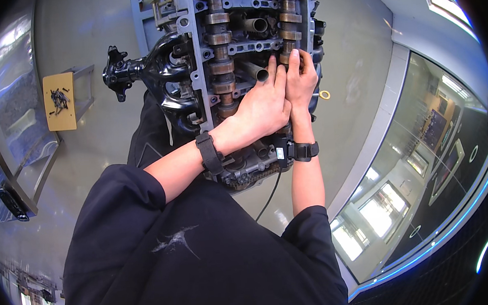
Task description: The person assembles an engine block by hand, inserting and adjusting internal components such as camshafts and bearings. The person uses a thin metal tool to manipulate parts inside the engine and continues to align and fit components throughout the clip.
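Both my hands work on an open engine cylinder head point(192, 42). My right hand point(301, 88) is at the near end of the right camshaft point(290, 20), its thumb on the shaft and the other fingers curled along the right side. My left hand point(263, 104) reaches across from the left, fingers stretched forward beside that camshaft's near end; its thumb is hidden. Along the left side of the head lies a second camshaft point(220, 52). Two round metal tubes stand between the shafts, the nearer tube point(255, 71) close to my left fingertips.
A black manifold point(172, 83) juts out from the engine's left side. Further left, a yellow board point(60, 112) carries several dark bolts point(59, 100). A yellow ring point(324, 95) sticks out at the engine's right. A black cable point(270, 196) hangs from my right wrist strap point(304, 151).
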